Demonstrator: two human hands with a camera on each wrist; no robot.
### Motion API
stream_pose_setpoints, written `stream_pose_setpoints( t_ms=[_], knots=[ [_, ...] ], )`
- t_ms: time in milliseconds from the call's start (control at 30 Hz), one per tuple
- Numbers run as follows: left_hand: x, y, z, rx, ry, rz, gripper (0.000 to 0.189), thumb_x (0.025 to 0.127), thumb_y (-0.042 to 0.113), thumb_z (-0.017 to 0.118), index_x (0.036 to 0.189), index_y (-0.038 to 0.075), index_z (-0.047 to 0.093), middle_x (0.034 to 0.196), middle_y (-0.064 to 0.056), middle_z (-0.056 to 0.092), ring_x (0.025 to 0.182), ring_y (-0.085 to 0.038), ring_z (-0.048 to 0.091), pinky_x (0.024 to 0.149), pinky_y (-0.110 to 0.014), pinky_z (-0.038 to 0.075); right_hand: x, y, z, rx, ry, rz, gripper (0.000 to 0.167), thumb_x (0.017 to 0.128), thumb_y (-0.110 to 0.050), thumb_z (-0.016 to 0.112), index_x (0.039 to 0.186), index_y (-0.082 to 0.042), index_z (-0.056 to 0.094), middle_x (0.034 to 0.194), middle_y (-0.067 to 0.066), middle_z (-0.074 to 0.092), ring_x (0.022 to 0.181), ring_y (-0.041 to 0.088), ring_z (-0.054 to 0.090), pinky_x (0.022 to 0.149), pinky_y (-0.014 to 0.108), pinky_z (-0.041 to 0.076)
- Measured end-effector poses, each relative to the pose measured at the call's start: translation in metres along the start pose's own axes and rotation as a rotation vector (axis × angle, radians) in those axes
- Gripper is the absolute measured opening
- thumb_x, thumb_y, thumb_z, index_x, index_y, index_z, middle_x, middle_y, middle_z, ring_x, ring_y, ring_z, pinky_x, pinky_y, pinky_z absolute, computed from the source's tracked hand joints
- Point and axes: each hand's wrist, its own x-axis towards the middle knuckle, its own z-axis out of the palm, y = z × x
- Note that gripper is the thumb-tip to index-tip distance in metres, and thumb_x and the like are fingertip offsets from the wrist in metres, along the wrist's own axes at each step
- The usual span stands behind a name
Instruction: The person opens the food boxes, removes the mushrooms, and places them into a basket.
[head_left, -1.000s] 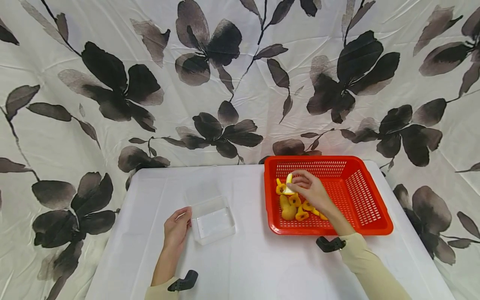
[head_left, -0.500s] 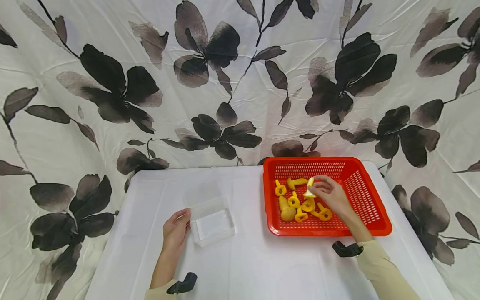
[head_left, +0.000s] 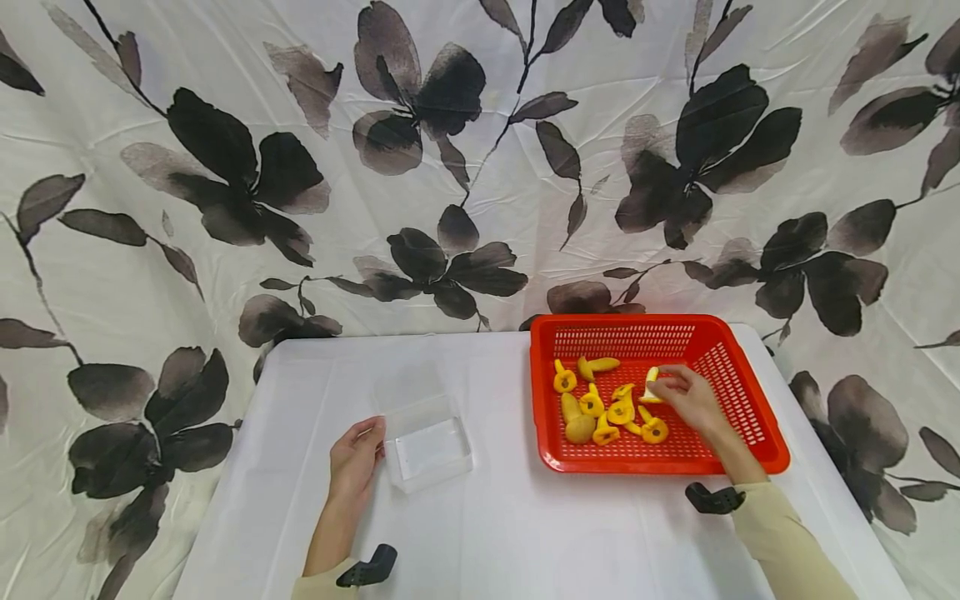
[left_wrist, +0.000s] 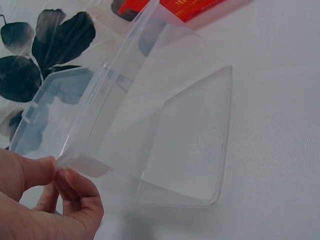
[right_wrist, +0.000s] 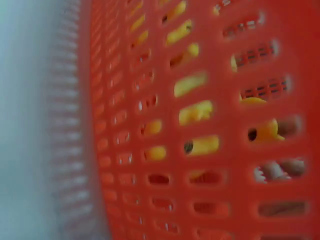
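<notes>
My left hand (head_left: 356, 458) pinches the near-left corner rim of a clear plastic box (head_left: 427, 446) between thumb and fingers. In the left wrist view the box (left_wrist: 195, 135) tilts towards the hand, its hinged lid (left_wrist: 57, 107) folded back. Inside the red basket (head_left: 660, 464), my right hand (head_left: 688, 400) holds a pale yellow mushroom (head_left: 651, 385) by its stem, cap downward. Left of that hand lie several yellow mushrooms (head_left: 621, 412) and a larger brownish-yellow mushroom (head_left: 577, 421). From the right wrist, the basket wall (right_wrist: 220, 165) hides most of the hand and the held mushroom.
A white cloth covers the table (head_left: 517, 525). The slotted basket walls rise around the right hand. Behind the table hangs a floral curtain (head_left: 450, 167). Another brownish-yellow mushroom (head_left: 597, 367) lies towards the basket's back.
My right hand has moved rightward within the basket with the pale yellow mushroom, uncovering the mushrooms on the left. The left hand and the clear box have stayed put.
</notes>
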Motion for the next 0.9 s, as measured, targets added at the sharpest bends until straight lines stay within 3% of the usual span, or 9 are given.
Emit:
stream_pose_setpoints(
  t_ms=[233, 367, 700, 800, 900],
  knots=[
    [-0.002, 0.0, 0.0, 0.006, 0.002, -0.001, 0.038, 0.104, 0.017, 0.062, 0.134, -0.006, 0.055, 0.1, 0.0, 0.066, 0.087, -0.009, 0.06, 0.072, -0.016, 0.049, 0.004, 0.009, -0.005, -0.077, -0.017, 0.113, 0.052, 0.103, -0.02, 0.06, 0.142, 0.012, 0.047, 0.13, 0.034, 0.056, 0.109, 0.04, 0.06, 0.087, 0.041, 0.053],
    [-0.002, 0.0, 0.0, 0.01, 0.003, -0.001, 0.039, 0.104, 0.018, 0.063, 0.133, -0.006, 0.056, 0.098, 0.0, 0.066, 0.085, -0.01, 0.058, 0.07, -0.016, 0.049, 0.005, 0.01, -0.004, -0.121, -0.046, 0.138, 0.052, 0.104, -0.021, 0.058, 0.14, 0.016, 0.047, 0.128, 0.035, 0.058, 0.106, 0.04, 0.061, 0.088, 0.044, 0.054],
    [-0.001, 0.002, 0.0, 0.021, -0.004, -0.019, 0.039, 0.104, 0.017, 0.063, 0.134, -0.007, 0.056, 0.099, -0.002, 0.065, 0.088, -0.012, 0.059, 0.071, -0.016, 0.049, 0.004, 0.009, -0.006, -0.165, -0.084, 0.12, 0.061, 0.111, -0.032, 0.042, 0.143, 0.02, 0.041, 0.137, 0.038, 0.05, 0.116, 0.043, 0.051, 0.102, 0.056, 0.044],
    [0.001, 0.005, -0.001, 0.025, -0.01, -0.042, 0.037, 0.103, 0.017, 0.064, 0.131, -0.006, 0.058, 0.097, -0.003, 0.062, 0.085, -0.01, 0.057, 0.07, -0.015, 0.049, 0.001, 0.009, -0.009, -0.184, -0.068, 0.093, 0.056, 0.111, -0.029, 0.043, 0.141, 0.018, 0.046, 0.136, 0.037, 0.051, 0.115, 0.043, 0.052, 0.102, 0.057, 0.045],
    [0.0, 0.009, -0.004, 0.045, -0.022, -0.049, 0.038, 0.104, 0.017, 0.063, 0.132, -0.007, 0.058, 0.096, -0.003, 0.062, 0.084, -0.009, 0.057, 0.071, -0.015, 0.051, -0.004, 0.008, -0.013, -0.217, -0.022, 0.033, 0.047, 0.109, -0.024, 0.048, 0.133, 0.016, 0.054, 0.129, 0.036, 0.057, 0.111, 0.043, 0.056, 0.092, 0.053, 0.049]
  ],
)
